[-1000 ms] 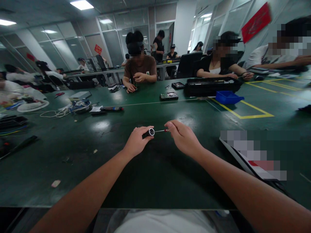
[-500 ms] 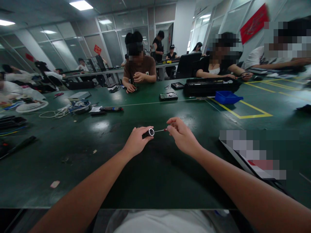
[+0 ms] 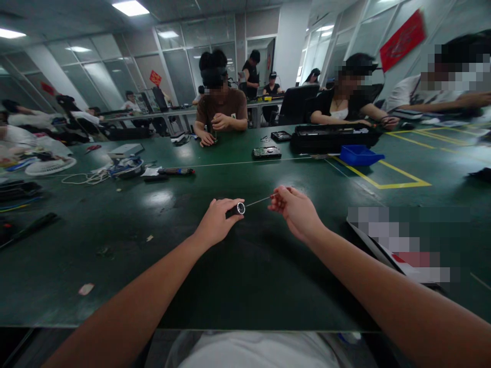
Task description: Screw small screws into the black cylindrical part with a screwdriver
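My left hand (image 3: 215, 222) is closed around a small black flashlight (image 3: 240, 208), its silver-rimmed round end facing right and toward me. In my right hand (image 3: 298, 212) is a thin screwdriver (image 3: 258, 202) with a red handle, gripped between thumb and fingers. The metal shaft slants down to the left, and its tip is at the flashlight's rim; whether it touches or enters is too small to tell. Both hands are above the green table (image 3: 245, 276). Fingers cover most of the flashlight's body and the screwdriver's handle.
Farther back lie an opened hard drive (image 3: 267, 152), a blue tray (image 3: 359, 155) and a long black case (image 3: 333, 137). Cables (image 3: 125, 168) and an electric screwdriver-like tool (image 3: 176, 172) lie to the left. A binder-like object (image 3: 378, 245) is at right. A person (image 3: 222, 105) works opposite.
My right hand has shifted a little right, its fingers now curled more tightly on the screwdriver, whose shaft slants more steeply. My left hand and the flashlight have barely moved.
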Tool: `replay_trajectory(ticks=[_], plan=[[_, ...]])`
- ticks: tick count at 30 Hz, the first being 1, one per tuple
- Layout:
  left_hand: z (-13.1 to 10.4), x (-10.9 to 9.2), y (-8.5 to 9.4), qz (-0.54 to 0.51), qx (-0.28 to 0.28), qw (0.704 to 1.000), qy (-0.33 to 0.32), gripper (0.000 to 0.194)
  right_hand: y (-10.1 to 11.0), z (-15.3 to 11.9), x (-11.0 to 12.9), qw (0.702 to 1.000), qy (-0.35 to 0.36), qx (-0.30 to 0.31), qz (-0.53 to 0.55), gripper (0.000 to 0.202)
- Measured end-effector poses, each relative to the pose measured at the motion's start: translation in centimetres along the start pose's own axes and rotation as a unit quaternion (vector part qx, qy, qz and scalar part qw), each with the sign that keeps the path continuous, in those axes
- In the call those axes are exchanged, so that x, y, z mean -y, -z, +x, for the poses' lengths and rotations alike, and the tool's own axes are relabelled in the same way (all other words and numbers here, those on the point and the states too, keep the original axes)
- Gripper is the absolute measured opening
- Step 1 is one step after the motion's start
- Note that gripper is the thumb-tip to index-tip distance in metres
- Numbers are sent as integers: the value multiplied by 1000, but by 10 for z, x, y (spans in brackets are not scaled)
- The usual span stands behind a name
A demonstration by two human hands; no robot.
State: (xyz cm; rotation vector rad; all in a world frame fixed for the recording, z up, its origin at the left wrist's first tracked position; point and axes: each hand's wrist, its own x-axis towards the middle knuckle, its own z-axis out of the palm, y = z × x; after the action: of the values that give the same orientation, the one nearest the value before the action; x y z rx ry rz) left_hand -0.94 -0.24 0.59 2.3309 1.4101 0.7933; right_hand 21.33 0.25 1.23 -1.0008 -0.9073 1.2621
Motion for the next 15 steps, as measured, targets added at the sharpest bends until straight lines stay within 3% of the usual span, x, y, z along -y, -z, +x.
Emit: replay_trajectory(ticks=[4,11,15], plan=[[0,-1,-1,-1,0,1000,3,41,-5,-6,0,996,61,15,-65,24],[0,-3,-1,0,2,1000,-1,41,-5,-10,0,981,105,52,-152,27],[-1,-2,-1,0,0,1000,4,40,-4,-16,11,955,126,46,-265,32]])
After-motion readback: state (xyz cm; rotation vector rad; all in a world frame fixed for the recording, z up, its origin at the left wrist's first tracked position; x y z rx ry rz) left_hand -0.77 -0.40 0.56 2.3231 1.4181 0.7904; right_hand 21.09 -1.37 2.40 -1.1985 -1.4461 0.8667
